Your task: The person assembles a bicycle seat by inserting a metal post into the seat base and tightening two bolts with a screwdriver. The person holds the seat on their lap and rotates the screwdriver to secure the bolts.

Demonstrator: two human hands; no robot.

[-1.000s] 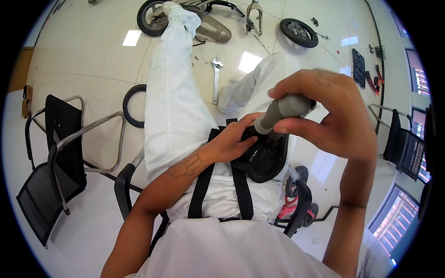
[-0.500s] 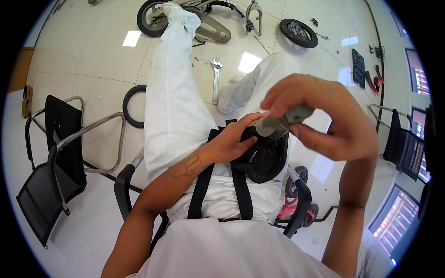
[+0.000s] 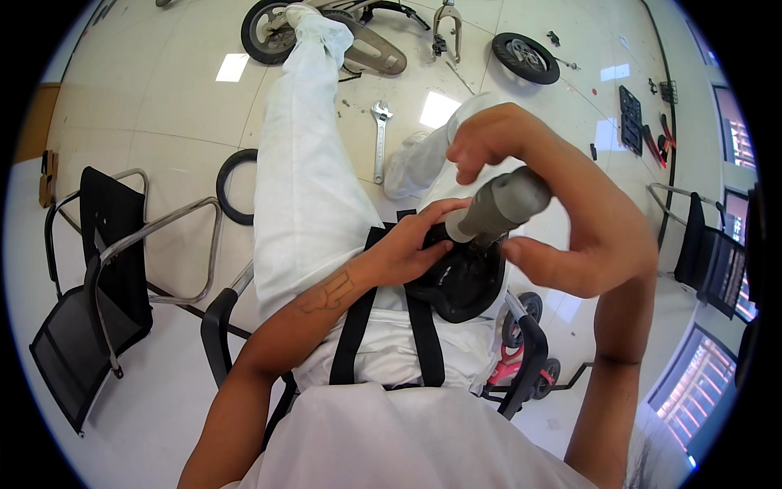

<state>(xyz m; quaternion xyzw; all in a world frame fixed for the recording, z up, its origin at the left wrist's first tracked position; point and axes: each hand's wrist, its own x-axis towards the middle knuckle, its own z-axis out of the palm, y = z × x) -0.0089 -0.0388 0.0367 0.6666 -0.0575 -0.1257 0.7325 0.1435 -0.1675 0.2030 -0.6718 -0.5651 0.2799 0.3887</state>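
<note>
A black bike saddle (image 3: 460,287) rests underside up in my lap, its hollow facing me. From it a grey seat post (image 3: 498,204) rises toward the camera, its rounded end uppermost. My left hand (image 3: 411,248) is closed around the base of the post where it meets the saddle. Close to the upper end of the post, my right hand (image 3: 562,204) is spread, with thumb and fingers apart on either side of it. No grip by that hand shows, and I cannot tell whether the thumb touches the post.
An adjustable wrench (image 3: 380,143) lies on the tiled floor ahead. Beyond are a bike frame (image 3: 379,59), a fork (image 3: 456,37) and a wheel (image 3: 525,59). A loose tire (image 3: 225,187) lies left, near a black chair (image 3: 114,277). At right sit a tool case (image 3: 630,118) and red-handled tools (image 3: 652,147).
My right hand's fingers have come off the post and spread apart, moving slightly up and left. More of the post's rounded end shows. My left hand keeps its place.
</note>
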